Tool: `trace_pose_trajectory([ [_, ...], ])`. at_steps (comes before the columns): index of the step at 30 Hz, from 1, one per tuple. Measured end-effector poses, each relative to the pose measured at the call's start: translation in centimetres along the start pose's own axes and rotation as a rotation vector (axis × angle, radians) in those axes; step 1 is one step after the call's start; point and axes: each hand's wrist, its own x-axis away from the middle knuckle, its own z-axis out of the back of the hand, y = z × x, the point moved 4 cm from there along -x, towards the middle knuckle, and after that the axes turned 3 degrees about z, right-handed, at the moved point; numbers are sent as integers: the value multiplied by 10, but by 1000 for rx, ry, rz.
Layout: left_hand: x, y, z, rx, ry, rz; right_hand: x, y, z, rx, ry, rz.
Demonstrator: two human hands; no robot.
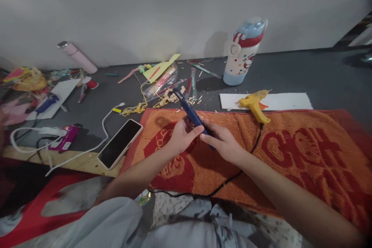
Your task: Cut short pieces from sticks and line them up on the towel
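both hands are holding a slim dark-blue tool (pixel 190 113), possibly a utility knife, over the orange towel (pixel 290 151). the left hand (pixel 181 136) is pinching its middle; the right hand (pixel 225 143) is closing around its lower end. it looks light, rigid and smooth, best gripped along the plastic body. a yellow glue gun (pixel 255 104) is lying at the towel's far edge.

The blue tool's (pixel 188 110) lower end is hidden inside both hands; its type stays unclear
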Motion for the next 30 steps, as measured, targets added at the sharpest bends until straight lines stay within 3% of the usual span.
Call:
trace_pose_trajectory([
  [6,-5,-4,4,-30,40,1,-3,3,1,-21,-9,-23],
  [17,-1,1,2,-31,8,-10,-6,3,1,-135,-68,-84],
  [24,-1,0,3,-20,0,3,-5,-10,5,-39,-101,-12],
  [27,-5,4,9,0,-44,14,-4,-10,7,-39,-93,-22],
  [30,-12,14,23,38,34,-27,-3,-4,8,-31,-76,-68],
])
